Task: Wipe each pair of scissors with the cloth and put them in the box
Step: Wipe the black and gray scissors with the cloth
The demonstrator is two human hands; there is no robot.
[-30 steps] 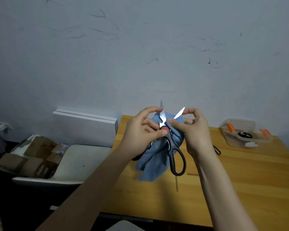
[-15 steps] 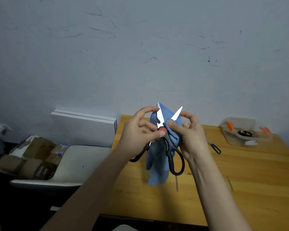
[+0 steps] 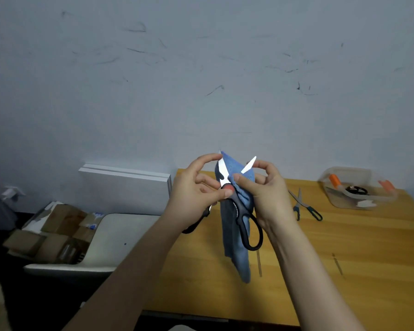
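Black-handled kitchen scissors point(image 3: 243, 220) are held up over the wooden table point(image 3: 344, 271), blades spread and pointing upward. My left hand point(image 3: 196, 189) pinches them at the red pivot and touches the left blade. My right hand point(image 3: 265, 194) pinches the blue cloth point(image 3: 234, 249) against the right blade; the cloth hangs down behind the handles. A second, slim pair of scissors point(image 3: 304, 206) with dark green handles lies on the table to the right. The clear plastic box point(image 3: 359, 187) stands at the far right with a black-handled item inside.
The box has orange clips on its rim. Left of the table stand a white chair seat point(image 3: 120, 237), cardboard boxes point(image 3: 46, 232) and white boards point(image 3: 127, 182) leaning on the grey wall. A thin stick point(image 3: 258, 261) lies on the table.
The cloth has been drawn up between the spread blades and now hangs longer below the handles. Both hands stayed in place; the slim scissors have come fully into view.
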